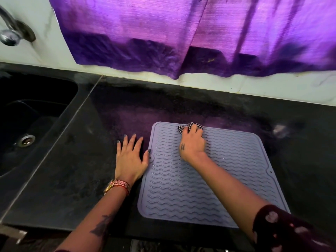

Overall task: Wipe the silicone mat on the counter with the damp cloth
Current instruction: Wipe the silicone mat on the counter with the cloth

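Note:
A grey-lilac silicone mat [234,171] with wavy ridges lies flat on the black counter [76,179]. My right hand [192,144] rests on the mat near its far edge, fingers closed over a crumpled black-and-white checked cloth [189,126] that pokes out past the fingertips. My left hand [130,157] lies flat on the counter just left of the mat, fingers spread, with the thumb touching the mat's left rim. It holds nothing.
A dark sink [27,113] with a metal drain [27,140] sits at the left, with a chrome tap [11,31] above it. A purple curtain [181,33] hangs over the white tiled wall behind the counter. The counter's front edge runs along the bottom.

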`<state>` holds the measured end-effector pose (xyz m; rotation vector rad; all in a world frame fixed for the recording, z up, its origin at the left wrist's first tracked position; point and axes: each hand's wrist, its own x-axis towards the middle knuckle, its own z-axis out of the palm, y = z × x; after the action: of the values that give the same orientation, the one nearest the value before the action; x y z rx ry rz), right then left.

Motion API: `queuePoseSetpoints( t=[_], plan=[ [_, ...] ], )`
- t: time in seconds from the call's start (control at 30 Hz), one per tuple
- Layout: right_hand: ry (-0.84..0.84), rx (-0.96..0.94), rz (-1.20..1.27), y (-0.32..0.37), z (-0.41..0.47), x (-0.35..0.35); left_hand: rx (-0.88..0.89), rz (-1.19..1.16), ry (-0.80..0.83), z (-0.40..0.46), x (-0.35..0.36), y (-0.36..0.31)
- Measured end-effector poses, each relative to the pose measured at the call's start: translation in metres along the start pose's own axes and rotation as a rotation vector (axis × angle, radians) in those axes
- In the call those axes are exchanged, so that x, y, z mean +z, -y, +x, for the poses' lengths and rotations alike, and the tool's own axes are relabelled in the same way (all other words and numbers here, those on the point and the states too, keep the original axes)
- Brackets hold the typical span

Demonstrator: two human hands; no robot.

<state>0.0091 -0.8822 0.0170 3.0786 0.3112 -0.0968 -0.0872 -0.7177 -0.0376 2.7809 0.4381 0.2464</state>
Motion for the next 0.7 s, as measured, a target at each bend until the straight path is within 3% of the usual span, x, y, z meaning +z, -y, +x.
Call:
queuePoseSetpoints(
  t=[0.2,0.37,0.7],
  plan=[
    [-0.052,-0.123,0.208,0.05,-0.001,-0.021,0.006,0.014,-0.007,0.001,0.002,0.001],
    [-0.036,-0.222,0.05,0.08,-0.013,0.006,0.008,0.026,0.0,0.0,0.002,0.002],
    [-0.068,-0.246,0.062,0.057,-0.007,0.005,0.007,0.037,-0.012,0.001,0.002,0.002]
  ],
)
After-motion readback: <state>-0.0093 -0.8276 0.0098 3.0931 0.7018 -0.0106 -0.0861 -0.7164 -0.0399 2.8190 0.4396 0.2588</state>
